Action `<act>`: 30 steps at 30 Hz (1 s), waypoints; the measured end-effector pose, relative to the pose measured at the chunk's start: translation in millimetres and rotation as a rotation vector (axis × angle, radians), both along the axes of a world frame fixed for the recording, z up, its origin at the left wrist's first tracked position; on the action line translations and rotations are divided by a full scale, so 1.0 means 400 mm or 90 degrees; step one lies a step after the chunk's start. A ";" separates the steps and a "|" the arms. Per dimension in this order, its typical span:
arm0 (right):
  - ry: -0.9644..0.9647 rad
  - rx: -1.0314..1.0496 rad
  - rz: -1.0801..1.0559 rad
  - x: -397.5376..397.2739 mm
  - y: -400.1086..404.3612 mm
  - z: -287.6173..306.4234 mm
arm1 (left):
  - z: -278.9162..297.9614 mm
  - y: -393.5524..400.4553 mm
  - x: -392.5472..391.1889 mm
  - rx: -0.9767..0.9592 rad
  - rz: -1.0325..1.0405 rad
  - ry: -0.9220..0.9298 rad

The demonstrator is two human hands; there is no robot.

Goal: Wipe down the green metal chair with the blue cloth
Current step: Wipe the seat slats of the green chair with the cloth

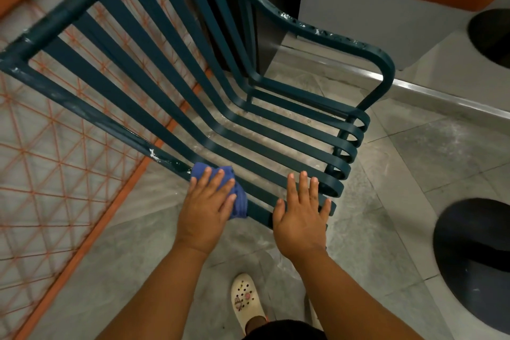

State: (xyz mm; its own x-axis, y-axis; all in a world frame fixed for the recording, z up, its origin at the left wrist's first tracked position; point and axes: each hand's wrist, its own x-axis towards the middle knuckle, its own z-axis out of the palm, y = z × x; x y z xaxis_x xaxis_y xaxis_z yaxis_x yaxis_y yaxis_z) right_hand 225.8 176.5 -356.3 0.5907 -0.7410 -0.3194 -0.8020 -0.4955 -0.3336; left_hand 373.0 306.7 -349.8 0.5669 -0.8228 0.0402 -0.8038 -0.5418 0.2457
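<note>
Left hand (pixel 205 203) flat, fingers spread, pressing cloth (pixel 220 188) on chair (pixel 248 130) side rail, 6 o'clock. Right hand (pixel 300 215) spread flat, bracing seat slats. Best: long strokes along each slat, refolding cloth. Chair: dark green, slatted, white flecks on rails.

Left hand (pixel 206 203) flat on blue cloth (pixel 237 196), right hand (pixel 302 215) flat on green chair (pixel 276 152) slats

cloth (pixel 220 190) on chair (pixel 248 130) rail | left hand (pixel 205 207) atop | right hand (pixel 300 218) right
</note>
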 end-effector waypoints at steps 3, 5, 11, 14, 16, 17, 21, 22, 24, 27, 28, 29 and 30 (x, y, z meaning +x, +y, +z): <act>0.015 0.000 -0.001 0.002 0.001 0.000 | -0.003 -0.015 -0.033 -0.019 0.000 0.021; 0.015 0.006 -0.003 0.001 0.002 -0.001 | -0.016 -0.003 -0.058 -0.019 -0.114 -0.001; 0.004 0.015 -0.017 0.003 0.002 0.003 | -0.024 0.004 -0.036 -0.024 -0.045 -0.021; 0.000 0.009 -0.017 0.004 0.006 0.010 | -0.019 0.003 -0.059 -0.048 -0.087 0.017; 0.015 0.010 -0.013 0.006 0.005 0.017 | -0.013 -0.001 -0.060 -0.060 -0.063 0.045; 0.023 0.010 -0.008 0.013 0.005 0.022 | -0.010 -0.009 -0.060 -0.068 -0.036 0.048; 0.010 0.010 0.035 0.085 0.022 0.048 | -0.007 -0.043 -0.068 -0.115 0.018 0.052; 0.014 0.012 0.053 0.103 0.027 0.051 | -0.008 -0.042 -0.064 -0.117 0.008 0.043; 0.039 0.020 0.080 0.119 0.034 0.048 | 0.001 -0.032 -0.045 -0.086 -0.005 0.010; 0.068 0.009 0.106 0.118 0.034 0.045 | 0.014 -0.019 -0.007 -0.020 0.047 -0.058; 0.068 0.004 0.115 0.116 0.035 0.045 | 0.014 -0.014 -0.002 -0.013 0.068 -0.061; 0.063 0.003 0.127 0.117 0.034 0.048 | 0.010 -0.009 -0.003 -0.013 0.083 -0.047; 0.052 0.005 0.145 0.117 0.034 0.049 | 0.005 -0.001 -0.007 -0.013 0.088 -0.012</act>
